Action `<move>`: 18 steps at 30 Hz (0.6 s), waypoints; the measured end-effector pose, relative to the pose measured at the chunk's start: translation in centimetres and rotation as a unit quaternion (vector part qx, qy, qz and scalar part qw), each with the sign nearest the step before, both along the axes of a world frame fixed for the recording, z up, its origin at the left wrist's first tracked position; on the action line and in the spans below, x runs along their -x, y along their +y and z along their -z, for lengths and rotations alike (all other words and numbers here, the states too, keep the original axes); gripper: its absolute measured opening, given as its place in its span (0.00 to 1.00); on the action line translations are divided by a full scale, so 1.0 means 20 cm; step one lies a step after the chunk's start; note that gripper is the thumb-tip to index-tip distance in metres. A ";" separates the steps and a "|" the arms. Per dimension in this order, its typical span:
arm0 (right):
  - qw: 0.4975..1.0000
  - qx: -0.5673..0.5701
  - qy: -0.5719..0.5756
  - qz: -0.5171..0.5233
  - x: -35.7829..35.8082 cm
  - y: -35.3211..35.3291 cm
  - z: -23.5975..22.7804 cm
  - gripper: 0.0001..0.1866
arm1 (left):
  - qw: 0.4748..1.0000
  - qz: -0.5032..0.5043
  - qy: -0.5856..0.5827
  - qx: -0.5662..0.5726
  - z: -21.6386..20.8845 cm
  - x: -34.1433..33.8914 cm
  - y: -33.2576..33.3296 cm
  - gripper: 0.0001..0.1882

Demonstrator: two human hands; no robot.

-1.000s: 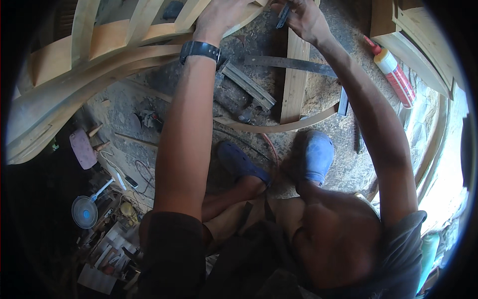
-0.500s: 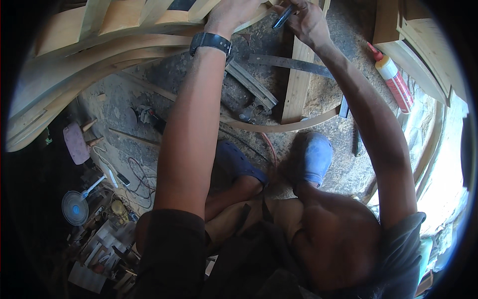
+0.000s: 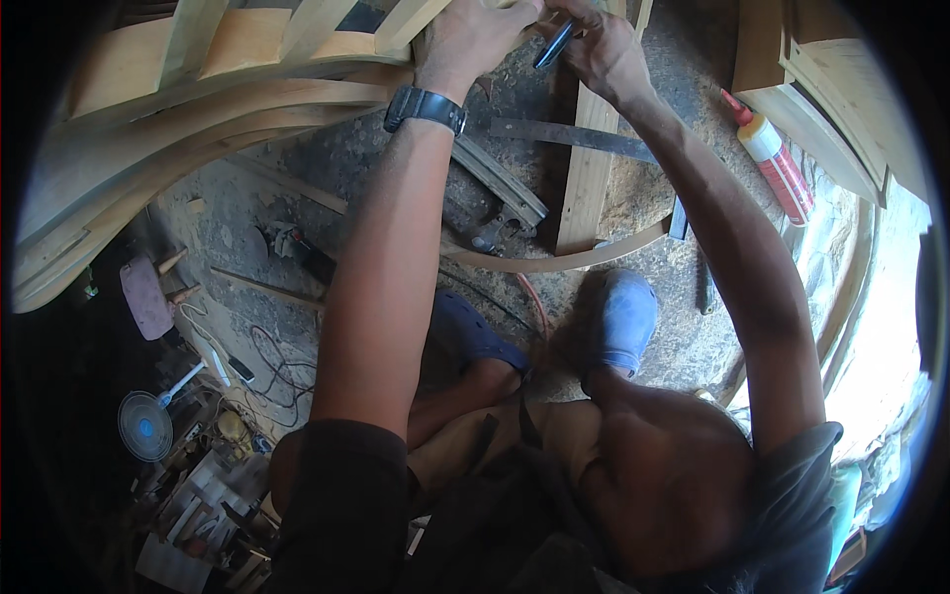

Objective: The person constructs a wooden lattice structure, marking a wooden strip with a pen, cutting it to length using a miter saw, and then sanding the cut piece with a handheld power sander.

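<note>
At the top edge of the view my two hands meet, fingertips close together. My right hand [image 3: 606,57] is closed around a dark pen [image 3: 554,46] with a shiny side, tilted down to the left. My left hand [image 3: 467,45], with a black watch [image 3: 426,107] at the wrist, has its fingers bent toward the right hand. Its fingertips are partly cut off, and whatever they pinch is hidden. Beside my left hand is a large curved wooden frame [image 3: 237,104] with several slats. Under my right hand lies a straight wooden board [image 3: 591,173].
A flat metal strip [image 3: 564,135] crosses the board. Left of it is a metal bar clamp [image 3: 503,183]; a thin curved wooden strip [image 3: 554,263] arcs before my feet. A red-and-white glue bottle [image 3: 777,170] lies right. Cables, a small stool [image 3: 146,297] and a fan [image 3: 145,426] are left.
My right hand has shifted slightly left with the pen, and my left hand slightly right and down, so the fingers are closer together. The whole view has tilted a little.
</note>
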State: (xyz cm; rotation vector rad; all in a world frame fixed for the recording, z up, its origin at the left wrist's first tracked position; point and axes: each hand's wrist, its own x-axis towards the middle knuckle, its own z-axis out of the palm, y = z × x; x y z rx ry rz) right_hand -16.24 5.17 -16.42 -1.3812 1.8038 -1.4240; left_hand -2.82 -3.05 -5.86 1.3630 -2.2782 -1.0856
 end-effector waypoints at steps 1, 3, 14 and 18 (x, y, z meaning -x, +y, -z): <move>1.000 0.004 -0.001 -0.003 0.00 0.00 0.00 0.11 | 0.999 0.006 -0.007 0.049 0.01 -0.01 0.00 0.20; 1.000 0.017 0.010 -0.005 0.00 -0.01 0.00 0.10 | 0.994 0.016 -0.021 0.103 0.04 -0.02 0.00 0.21; 0.996 0.009 0.092 -0.007 0.06 0.00 0.02 0.14 | 0.983 0.068 -0.008 0.168 0.06 -0.04 -0.02 0.14; 0.998 0.009 0.055 -0.034 0.01 -0.02 -0.06 0.16 | 0.990 0.096 0.030 0.100 0.04 -0.07 -0.05 0.13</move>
